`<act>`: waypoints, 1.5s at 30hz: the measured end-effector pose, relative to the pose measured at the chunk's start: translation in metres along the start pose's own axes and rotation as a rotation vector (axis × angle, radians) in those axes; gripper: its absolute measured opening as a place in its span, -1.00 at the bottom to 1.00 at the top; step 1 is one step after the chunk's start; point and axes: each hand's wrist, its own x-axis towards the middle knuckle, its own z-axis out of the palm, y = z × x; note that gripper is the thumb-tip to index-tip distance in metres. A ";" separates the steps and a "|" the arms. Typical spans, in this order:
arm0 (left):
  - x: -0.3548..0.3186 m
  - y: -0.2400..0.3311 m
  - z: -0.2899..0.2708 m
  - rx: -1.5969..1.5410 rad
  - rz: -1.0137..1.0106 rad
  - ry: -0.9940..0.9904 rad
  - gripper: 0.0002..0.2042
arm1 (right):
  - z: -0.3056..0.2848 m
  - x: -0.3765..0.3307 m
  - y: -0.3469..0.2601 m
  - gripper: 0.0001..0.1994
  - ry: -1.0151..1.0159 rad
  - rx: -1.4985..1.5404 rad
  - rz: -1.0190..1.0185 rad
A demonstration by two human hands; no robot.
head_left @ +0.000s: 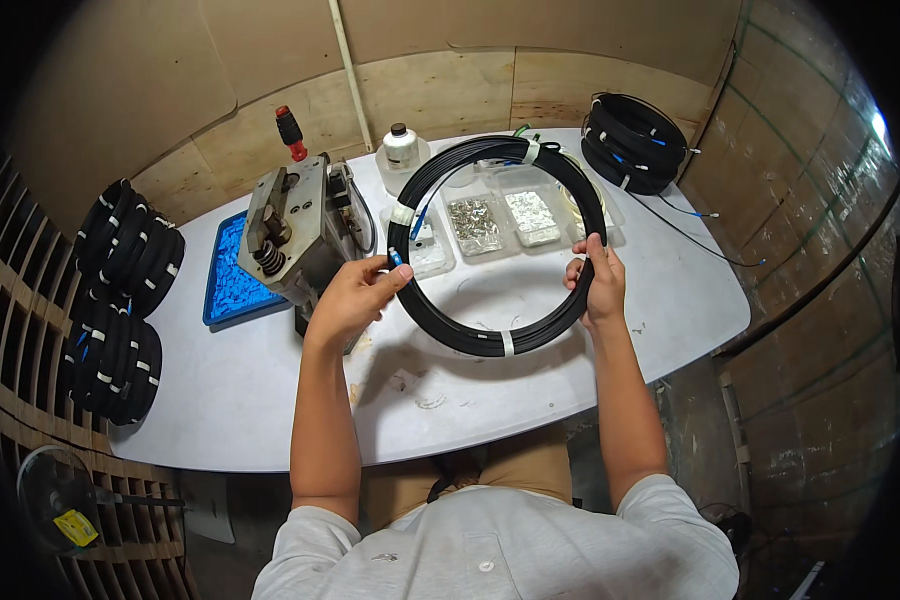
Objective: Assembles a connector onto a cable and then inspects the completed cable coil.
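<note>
Above the white table (pixel 270 400), a taped black cable coil (pixel 490 340) is held up by both sides, kept round. Its right side is clenched in the right hand (pixel 595 285); its blue-tipped end is pinched by the left hand (pixel 355 295).

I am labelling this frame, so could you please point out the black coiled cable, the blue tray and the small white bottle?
black coiled cable (pixel 470 340): head view, lower arc of the coil.
blue tray (pixel 225 275): head view, its heaped blue contents.
small white bottle (pixel 401 148): head view, the bottle's body.
</note>
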 end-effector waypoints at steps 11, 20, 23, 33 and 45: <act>0.022 -0.021 0.047 -0.464 0.225 0.358 -0.92 | 0.011 -0.011 -0.011 -0.66 -0.075 0.041 0.012; 0.017 -0.020 0.050 -0.502 0.314 0.348 -0.86 | 0.010 -0.014 -0.009 -0.62 -0.036 0.091 0.041; 0.014 -0.017 0.047 -0.608 0.239 0.284 -0.85 | 0.010 -0.013 -0.006 -0.61 -0.026 0.099 0.059; 0.014 -0.016 0.047 -0.627 0.226 0.299 -0.74 | 0.014 -0.014 -0.011 -0.64 -0.013 0.059 0.090; 0.003 -0.003 0.008 -0.528 0.081 0.149 -0.48 | -0.022 0.003 -0.019 -0.39 -0.444 -0.152 -0.105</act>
